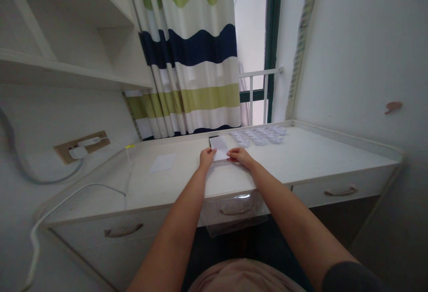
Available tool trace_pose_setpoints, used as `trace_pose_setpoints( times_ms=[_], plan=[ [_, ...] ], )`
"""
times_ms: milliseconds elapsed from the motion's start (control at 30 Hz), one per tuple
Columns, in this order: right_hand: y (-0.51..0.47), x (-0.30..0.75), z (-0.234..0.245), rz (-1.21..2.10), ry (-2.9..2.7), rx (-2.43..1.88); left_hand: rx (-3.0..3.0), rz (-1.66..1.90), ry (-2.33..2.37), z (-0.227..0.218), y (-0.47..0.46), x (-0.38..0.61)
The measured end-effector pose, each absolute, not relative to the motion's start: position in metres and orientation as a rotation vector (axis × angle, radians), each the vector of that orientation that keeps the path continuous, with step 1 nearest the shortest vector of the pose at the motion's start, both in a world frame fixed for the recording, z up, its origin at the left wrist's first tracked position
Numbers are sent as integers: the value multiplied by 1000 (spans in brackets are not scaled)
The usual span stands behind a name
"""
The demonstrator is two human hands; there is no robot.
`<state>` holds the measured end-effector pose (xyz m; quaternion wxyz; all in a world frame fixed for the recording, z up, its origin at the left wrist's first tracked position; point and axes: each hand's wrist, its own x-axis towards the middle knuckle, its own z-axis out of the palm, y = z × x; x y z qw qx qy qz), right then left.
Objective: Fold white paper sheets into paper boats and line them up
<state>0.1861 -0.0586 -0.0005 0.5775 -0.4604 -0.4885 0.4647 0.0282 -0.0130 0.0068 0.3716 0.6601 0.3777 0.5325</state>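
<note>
Both hands hold a small white sheet of paper (220, 146) over the white desk. My left hand (207, 156) pinches its left edge, with the thumb on top. My right hand (240, 156) grips the lower right corner between thumb and fingers. A dark edge of a flat object (214, 137) shows behind the sheet's far left corner; the rest of it is covered. Just beyond my right hand lie several folded white paper pieces (259, 135) in rows. Another flat white sheet (162, 162) rests on the desk to the left.
A clear plastic bag (234, 211) hangs at the front edge over the middle drawer. A white cable (96, 185) crosses the desk's left end, near a wall socket (82, 146). Shelves (76, 76) overhang the left; a striped curtain (200, 76) hangs behind the desk.
</note>
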Motion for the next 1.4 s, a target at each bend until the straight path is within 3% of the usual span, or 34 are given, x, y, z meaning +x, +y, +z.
trace_pose_setpoints(
  times_ms=[500, 1400],
  plan=[
    [-62, 184, 2, 1082, -1159, -1085, 1690, 1454, 995, 3, -6, 26],
    [-57, 187, -2, 975, -1160, -1032, 1749, 1279, 907, 1, -9, 30]
  ],
)
